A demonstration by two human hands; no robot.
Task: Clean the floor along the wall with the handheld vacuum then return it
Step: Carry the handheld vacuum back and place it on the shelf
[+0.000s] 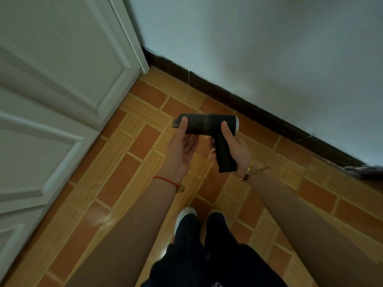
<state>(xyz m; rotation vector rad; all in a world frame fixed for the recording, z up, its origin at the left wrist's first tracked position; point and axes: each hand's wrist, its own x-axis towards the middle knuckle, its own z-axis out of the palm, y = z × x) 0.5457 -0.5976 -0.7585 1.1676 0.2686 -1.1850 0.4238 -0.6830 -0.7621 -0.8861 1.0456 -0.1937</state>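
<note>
handheld vacuum [207, 126] is up in the air above the tiled floor [128, 179], just out from the dark skirting [259, 109]. right hand [234, 151] is wrapped round its grip, left hand [182, 150] mostly open, thumb on the nozzle end. loose hold there, so it might twist or drop.
</note>
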